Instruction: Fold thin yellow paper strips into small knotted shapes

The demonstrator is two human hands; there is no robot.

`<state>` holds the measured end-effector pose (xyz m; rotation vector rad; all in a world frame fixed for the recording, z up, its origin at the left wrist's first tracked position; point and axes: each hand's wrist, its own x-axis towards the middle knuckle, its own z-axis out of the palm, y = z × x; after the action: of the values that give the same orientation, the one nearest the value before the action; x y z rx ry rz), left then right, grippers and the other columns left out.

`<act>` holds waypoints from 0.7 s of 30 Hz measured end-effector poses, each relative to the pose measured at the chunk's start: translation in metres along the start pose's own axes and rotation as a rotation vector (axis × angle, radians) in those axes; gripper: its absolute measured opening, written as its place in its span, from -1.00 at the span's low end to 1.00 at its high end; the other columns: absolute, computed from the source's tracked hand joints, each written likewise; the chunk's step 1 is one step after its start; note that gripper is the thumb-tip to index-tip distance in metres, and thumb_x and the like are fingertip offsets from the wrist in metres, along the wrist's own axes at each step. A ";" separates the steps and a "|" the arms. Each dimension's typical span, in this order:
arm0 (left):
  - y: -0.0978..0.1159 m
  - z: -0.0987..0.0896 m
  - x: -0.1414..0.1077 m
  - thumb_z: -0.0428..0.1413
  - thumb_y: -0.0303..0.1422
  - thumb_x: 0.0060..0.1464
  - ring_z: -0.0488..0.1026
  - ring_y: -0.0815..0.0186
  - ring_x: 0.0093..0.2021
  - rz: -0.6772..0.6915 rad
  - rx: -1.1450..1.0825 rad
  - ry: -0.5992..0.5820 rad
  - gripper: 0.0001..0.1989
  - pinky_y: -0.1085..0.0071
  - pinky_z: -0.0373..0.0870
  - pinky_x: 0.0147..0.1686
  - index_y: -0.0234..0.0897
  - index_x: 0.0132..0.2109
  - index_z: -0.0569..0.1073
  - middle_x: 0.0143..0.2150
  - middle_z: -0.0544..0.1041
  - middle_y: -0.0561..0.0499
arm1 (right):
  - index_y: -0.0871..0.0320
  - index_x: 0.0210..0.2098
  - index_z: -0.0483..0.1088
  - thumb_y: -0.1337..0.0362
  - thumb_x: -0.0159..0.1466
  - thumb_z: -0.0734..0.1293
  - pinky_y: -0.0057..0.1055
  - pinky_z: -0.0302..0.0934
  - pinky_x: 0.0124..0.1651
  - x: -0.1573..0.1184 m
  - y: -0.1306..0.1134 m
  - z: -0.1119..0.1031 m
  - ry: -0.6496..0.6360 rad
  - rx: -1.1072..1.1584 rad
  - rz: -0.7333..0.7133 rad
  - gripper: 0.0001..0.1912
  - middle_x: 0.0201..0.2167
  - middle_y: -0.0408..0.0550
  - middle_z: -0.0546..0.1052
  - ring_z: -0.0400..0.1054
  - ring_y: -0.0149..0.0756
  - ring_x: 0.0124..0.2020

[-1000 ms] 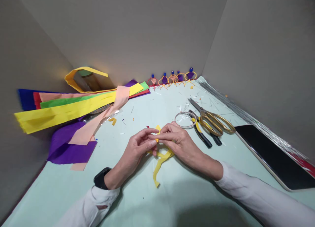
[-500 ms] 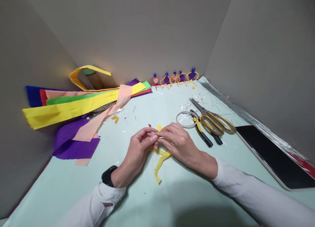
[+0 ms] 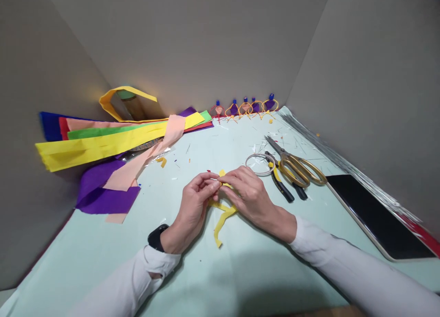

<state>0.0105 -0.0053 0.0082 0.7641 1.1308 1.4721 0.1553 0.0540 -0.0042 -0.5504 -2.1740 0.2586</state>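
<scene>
Fingertips of my left hand [image 3: 198,198] and my right hand [image 3: 250,192] meet over the middle of the table, both pinched together. Between them is a small bit of yellow, mostly hidden by the fingers; it looks like part of a narrow yellow crepe paper strip [image 3: 224,220]. The strip's loose ends hang below my hands onto the table, and another short yellow end [image 3: 222,172] shows just above the fingertips. A dark watch [image 3: 157,237] is on my left wrist.
Right of my hands lie gold-handled scissors [image 3: 298,168], black-and-yellow pliers [image 3: 282,188], a silver ring [image 3: 260,165], a phone [image 3: 376,216] and a bundle of wires [image 3: 347,163]. Coloured paper strips [image 3: 103,145] lie left. Several little figures [image 3: 245,107] stand along the back. Scraps are scattered about.
My hands stay pinched together on the yellow piece, with only slight finger movement. The whole view has shifted a little.
</scene>
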 end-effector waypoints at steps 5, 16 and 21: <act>0.002 -0.001 0.002 0.32 -0.39 -0.08 0.31 0.49 -0.52 -0.012 -0.007 -0.007 -0.78 0.53 0.26 -0.44 -0.32 -0.24 0.53 -0.51 0.41 0.13 | 0.18 -0.14 0.48 0.37 0.37 0.24 -0.28 0.24 -0.19 0.000 0.005 0.001 -0.016 0.040 -0.008 -0.82 -0.32 0.01 0.54 0.35 -0.22 -0.27; 0.020 -0.009 0.003 0.20 -0.29 0.05 0.29 0.40 -0.53 0.020 0.432 -0.146 -0.83 0.43 0.23 -0.45 -0.31 -0.24 0.51 -0.48 0.42 0.08 | 0.13 -0.33 0.54 0.35 0.26 0.35 -0.34 0.28 -0.19 0.010 0.011 -0.011 0.038 0.237 0.327 -0.90 -0.36 -0.04 0.59 0.45 -0.25 -0.29; 0.020 -0.010 -0.012 0.17 -0.27 0.05 0.30 0.29 -0.42 0.178 1.069 -0.280 -0.86 0.39 0.16 -0.40 -0.24 -0.35 0.44 -0.43 0.40 0.05 | 0.14 -0.36 0.56 0.28 0.20 0.38 -0.34 0.30 -0.18 0.014 0.020 -0.019 0.118 0.396 0.554 -0.90 -0.34 -0.05 0.61 0.46 -0.26 -0.30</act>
<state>-0.0027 -0.0190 0.0250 1.7666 1.6372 0.7586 0.1681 0.0780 0.0101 -0.8997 -1.7523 0.9073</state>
